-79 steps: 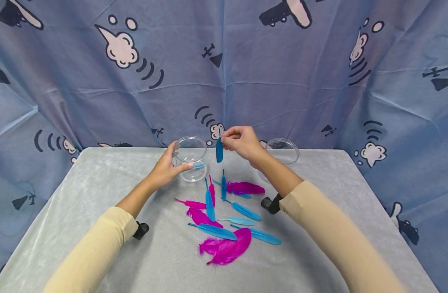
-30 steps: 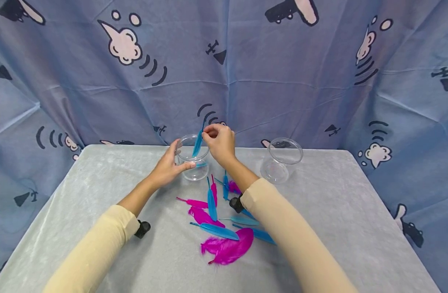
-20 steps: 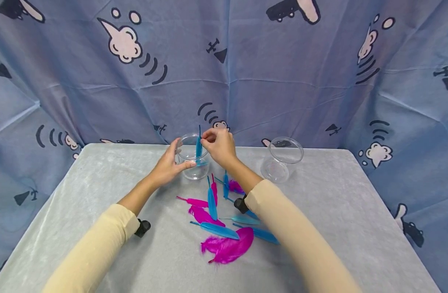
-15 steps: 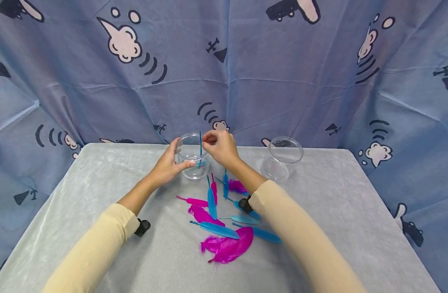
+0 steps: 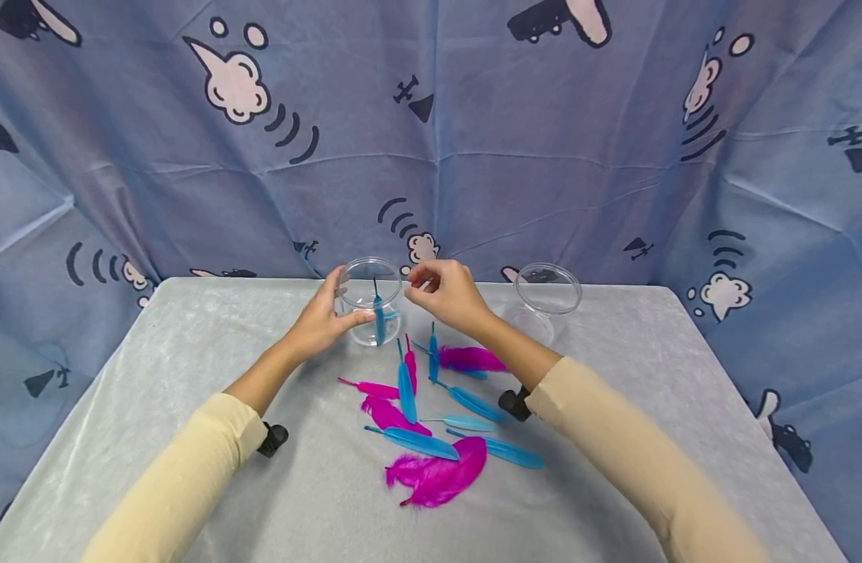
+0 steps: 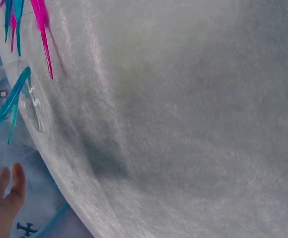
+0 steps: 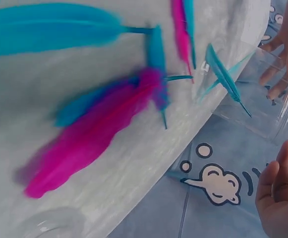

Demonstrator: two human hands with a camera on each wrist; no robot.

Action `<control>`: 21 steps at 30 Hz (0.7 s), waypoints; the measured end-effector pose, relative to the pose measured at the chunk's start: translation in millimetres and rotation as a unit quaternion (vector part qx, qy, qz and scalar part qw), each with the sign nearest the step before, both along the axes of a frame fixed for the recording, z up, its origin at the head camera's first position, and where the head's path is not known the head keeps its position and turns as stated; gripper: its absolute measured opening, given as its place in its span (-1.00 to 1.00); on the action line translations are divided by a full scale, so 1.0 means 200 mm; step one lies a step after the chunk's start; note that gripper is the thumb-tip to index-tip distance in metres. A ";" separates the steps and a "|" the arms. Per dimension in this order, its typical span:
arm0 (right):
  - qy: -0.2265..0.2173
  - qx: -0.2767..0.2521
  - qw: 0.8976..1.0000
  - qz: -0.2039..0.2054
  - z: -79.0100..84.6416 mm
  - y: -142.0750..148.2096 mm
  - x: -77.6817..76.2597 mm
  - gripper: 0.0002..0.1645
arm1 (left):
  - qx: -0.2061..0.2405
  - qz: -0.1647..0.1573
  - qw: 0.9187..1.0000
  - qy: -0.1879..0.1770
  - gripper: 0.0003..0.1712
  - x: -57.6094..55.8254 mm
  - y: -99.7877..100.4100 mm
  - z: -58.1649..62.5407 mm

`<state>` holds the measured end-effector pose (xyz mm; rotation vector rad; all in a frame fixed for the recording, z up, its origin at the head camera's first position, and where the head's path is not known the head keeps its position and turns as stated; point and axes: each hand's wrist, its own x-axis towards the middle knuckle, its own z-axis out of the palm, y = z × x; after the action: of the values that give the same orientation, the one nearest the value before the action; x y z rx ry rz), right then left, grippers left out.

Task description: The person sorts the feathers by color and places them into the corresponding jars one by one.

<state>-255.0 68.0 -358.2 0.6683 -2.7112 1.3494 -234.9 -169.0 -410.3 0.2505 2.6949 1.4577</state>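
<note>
In the head view my left hand (image 5: 320,322) grips a clear plastic jar (image 5: 360,300) by its left side, thumb across the front. A blue feather (image 5: 379,322) stands nearly upright inside, quill up. Another blue feather (image 5: 392,316) lies across it in the jar, as the crossed feathers in the right wrist view also show. Just right of the rim is my right hand (image 5: 450,295), its fingers loosely bent and holding nothing. In the right wrist view the right hand (image 7: 280,201) is apart from the jar (image 7: 260,121), its fingers parted.
A second clear jar (image 5: 547,313) stands at the back right. Blue feathers (image 5: 418,443) and magenta feathers (image 5: 445,473) lie scattered mid-table, several of each, some overlapping. A patterned blue cloth (image 5: 346,117) hangs behind the table (image 5: 213,328).
The right hand has brought the blue feather over the left jar, lowered it in, released it and drawn back to the right. The left hand has kept its grip on the jar.
</note>
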 end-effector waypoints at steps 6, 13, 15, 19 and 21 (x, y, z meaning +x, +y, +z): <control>-0.029 0.014 0.999 0.016 0.00 0.16 0.08 -0.82 | -0.001 -0.001 1.000 -0.001 0.18 0.00 0.00 0.00; -0.048 0.017 0.998 0.047 -0.07 0.37 0.16 -0.80 | -0.005 0.000 1.000 -0.002 0.18 0.01 0.00 0.00; -0.057 0.024 0.997 0.048 -0.10 0.42 0.18 -0.80 | -0.007 0.000 1.000 -0.001 0.18 0.01 0.00 0.00; -0.070 0.034 0.996 0.053 -0.16 0.50 0.22 -0.78 | -0.008 0.001 1.000 0.000 0.17 0.01 0.00 0.00; -0.080 0.033 0.995 0.057 -0.19 0.53 0.23 -0.75 | -0.009 0.000 1.000 0.001 0.18 0.01 0.00 0.00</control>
<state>-208.9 174.8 -396.7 0.7626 -2.8957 1.3984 -232.5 -168.7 -409.4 0.2510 2.7090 1.4336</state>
